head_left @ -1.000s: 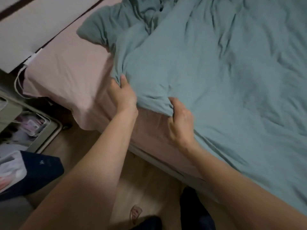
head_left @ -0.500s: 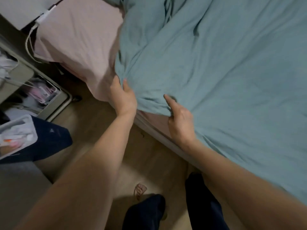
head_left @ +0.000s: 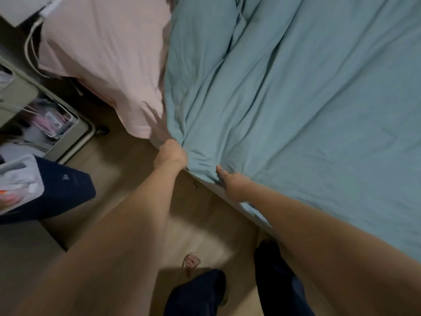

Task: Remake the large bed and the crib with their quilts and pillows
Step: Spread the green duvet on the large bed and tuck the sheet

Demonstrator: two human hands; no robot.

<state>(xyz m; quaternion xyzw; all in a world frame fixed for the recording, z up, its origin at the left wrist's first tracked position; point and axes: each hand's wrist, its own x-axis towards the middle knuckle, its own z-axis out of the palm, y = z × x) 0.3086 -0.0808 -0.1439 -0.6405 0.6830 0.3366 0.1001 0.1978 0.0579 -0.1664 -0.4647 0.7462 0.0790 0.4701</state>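
Note:
A teal quilt (head_left: pixel 296 106) covers most of the large bed and reaches its near edge. My left hand (head_left: pixel 172 153) grips the quilt's bunched corner at the bed's side edge. My right hand (head_left: pixel 232 183) grips the same edge a little further right, thumb on top of the fabric. The pink sheet (head_left: pixel 107 55) of the mattress lies bare to the left of the quilt. No pillow or crib is in view.
A wooden floor (head_left: pixel 127 160) runs along the bed. A cart with a wire basket (head_left: pixel 61 124) stands at the left, with a dark blue bag (head_left: pixel 66 190) below it. A white cable (head_left: pixel 32 39) hangs by the bed's corner. My legs and one bare foot (head_left: pixel 191 265) stand beside the bed.
Both hands have pulled the quilt's corner down to the bed's side edge, covering pink sheet that showed below it. The quilt lies flatter, and my view has shifted back from the bed.

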